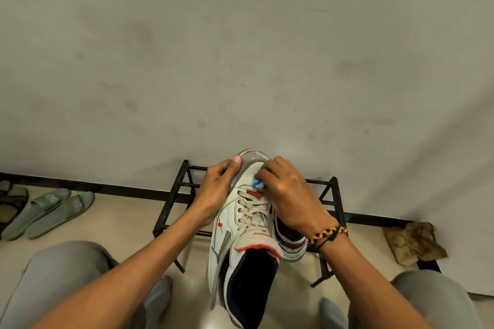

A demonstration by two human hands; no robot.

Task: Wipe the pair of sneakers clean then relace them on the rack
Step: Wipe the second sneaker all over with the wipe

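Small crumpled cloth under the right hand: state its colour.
Light blue cloth, head view.

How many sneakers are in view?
2. One sneaker is held up in both hands over the rack; the second sneaker lies on the rack behind the right wrist, mostly hidden.

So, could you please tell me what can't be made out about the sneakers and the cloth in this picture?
Head view only:
- Blue cloth: mostly covered by the right hand; its extent is unknown.
- Second sneaker: largely hidden behind the held sneaker and the right wrist; its laces can't be seen.
- Held sneaker's far side: covered by the left hand.
- Rack: its middle is blocked by the shoes and hands.
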